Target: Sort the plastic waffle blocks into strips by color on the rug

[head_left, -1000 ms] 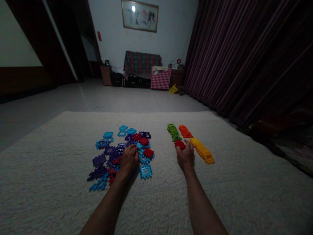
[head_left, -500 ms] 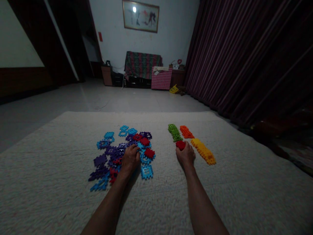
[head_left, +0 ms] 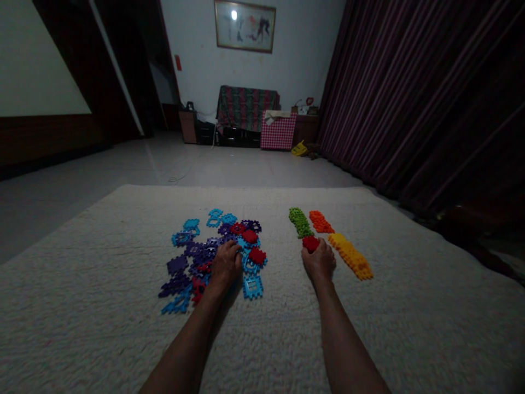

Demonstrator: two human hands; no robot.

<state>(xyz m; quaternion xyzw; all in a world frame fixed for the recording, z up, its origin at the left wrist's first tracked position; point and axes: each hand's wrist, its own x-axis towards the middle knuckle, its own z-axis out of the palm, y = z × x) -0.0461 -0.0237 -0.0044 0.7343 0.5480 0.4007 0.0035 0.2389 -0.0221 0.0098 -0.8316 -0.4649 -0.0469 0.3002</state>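
My right hand (head_left: 319, 261) is closed around red interlocking tiles (head_left: 310, 244), held low over the mat just in front of the green row. Beyond it lie a row of green tiles (head_left: 301, 222) and a short row of orange tiles (head_left: 321, 221). A longer row of yellow tiles (head_left: 351, 256) runs along its right side. My left hand (head_left: 227, 264) rests on a loose pile of purple tiles (head_left: 178, 265), blue tiles (head_left: 252, 286) and red tiles (head_left: 257, 255). Its fingers are curled down, and whatever they grip is hidden.
A cream quilted mat (head_left: 279, 339) lies under everything. Across the tiled floor (head_left: 229, 167) stand a cloth-draped cabinet (head_left: 246, 106) and a red checked cloth (head_left: 279, 131). A dark curtain (head_left: 385, 93) hangs on the right.
The whole scene has shifted slightly right in view as the camera turned. Both hands stay at nearly the same spots among the tiles; the right still holds the red tiles.
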